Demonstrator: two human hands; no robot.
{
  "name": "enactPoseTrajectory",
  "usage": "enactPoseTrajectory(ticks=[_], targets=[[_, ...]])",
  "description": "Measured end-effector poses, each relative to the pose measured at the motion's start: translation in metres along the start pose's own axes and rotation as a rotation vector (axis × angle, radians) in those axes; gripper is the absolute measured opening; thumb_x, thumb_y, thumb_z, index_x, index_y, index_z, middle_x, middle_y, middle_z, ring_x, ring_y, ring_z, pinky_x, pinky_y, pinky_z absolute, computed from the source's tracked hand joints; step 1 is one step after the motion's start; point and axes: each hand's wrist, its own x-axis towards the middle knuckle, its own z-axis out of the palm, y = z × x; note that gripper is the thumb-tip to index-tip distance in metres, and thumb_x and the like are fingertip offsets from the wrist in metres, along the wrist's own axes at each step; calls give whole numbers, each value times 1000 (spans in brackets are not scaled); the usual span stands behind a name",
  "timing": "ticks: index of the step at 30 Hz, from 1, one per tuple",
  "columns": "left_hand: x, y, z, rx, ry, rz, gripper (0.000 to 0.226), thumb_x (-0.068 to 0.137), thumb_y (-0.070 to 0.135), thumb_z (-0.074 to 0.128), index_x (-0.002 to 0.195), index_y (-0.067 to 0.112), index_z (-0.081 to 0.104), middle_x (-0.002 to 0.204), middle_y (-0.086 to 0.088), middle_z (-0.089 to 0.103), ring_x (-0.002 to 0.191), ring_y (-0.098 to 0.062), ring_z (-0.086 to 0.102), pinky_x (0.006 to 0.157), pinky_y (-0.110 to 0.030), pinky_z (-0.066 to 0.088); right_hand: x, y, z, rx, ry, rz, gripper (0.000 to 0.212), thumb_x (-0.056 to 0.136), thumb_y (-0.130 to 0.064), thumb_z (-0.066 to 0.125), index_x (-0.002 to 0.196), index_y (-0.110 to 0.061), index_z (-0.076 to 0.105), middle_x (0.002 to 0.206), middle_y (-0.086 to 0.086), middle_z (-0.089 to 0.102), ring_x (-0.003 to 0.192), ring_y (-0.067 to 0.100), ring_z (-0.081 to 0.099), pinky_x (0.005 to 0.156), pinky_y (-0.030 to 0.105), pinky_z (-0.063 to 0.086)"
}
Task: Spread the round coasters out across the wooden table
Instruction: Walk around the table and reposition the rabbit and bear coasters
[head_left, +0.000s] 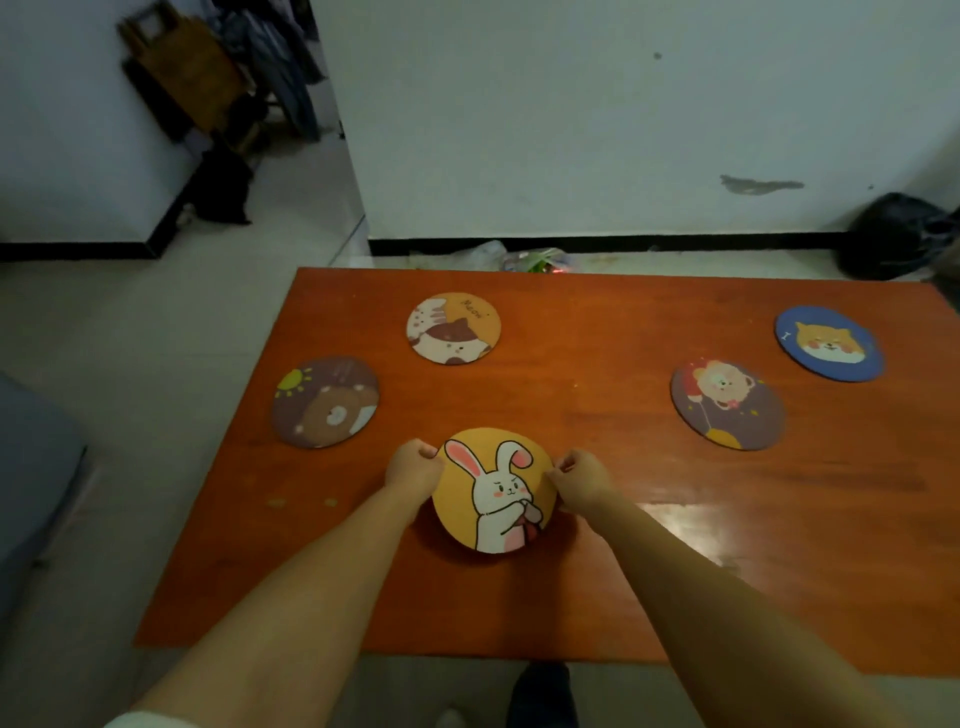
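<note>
- Nearest the viewer: one dark shoe (543, 693) on the pale floor, just short of the near edge of the surface (727, 571).
- Two bare forearms reach from the near edge toward the middle of the orange-brown wooden surface.
- Left hand (413, 473): curled closed, fingertips pinching the left rim of the rabbit coaster (493, 491).
- Right hand (576, 480): curled closed, fingertips pinching the right rim of the same coaster.
- The rabbit coaster, yellow with a white rabbit, sits near-centre between the two hands. A shadow lies under its near edge; whether it is lifted or flat cannot be determined.
- Coasters counted: five in all, each round, none touching another.
- Left, middle distance: one brown bear coaster (325, 401) with a yellow sun, lying flat, near the left edge.
- Right, middle distance: one dark balloon-bear coaster (727, 404), flat.
- Far left of centre: one cat coaster (453, 327), orange and cream, flat.
- Far right: one blue dog coaster (828, 343), flat, well apart from the others.
- Beyond the far edge: plastic bags (519, 257) on the floor against a white wall; one black bag (893, 236) at far right.
</note>
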Motion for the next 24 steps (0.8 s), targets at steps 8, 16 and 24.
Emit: enactPoseTrajectory(ticks=[8,16,24], targets=[[-12,-58,-24,103,37,75,7,94,11,51,87,11,51,90,-8,54,81,-25,50,69,-34,40,-36,11,54,-106,54,-82,14,93,-19,56,89,-12,44,75,0,48,77,23,49,55,29,37],[-7,-66,-15,371,96,150,10,94,14,50,100,6,54,109,-15,56,96,-33,57,75,-41,47,-28,20,65,-266,110,-71,11,92,-20,54,93,-11,46,92,8,54,80,26,50,62,34,41],[4,-17,-7,363,73,219,12,93,15,55,102,8,53,115,-13,54,88,-28,53,70,-37,46,-8,25,1,-132,171,-31,19,94,-19,53,104,-4,57,106,18,64,81,26,51,67,33,40]])
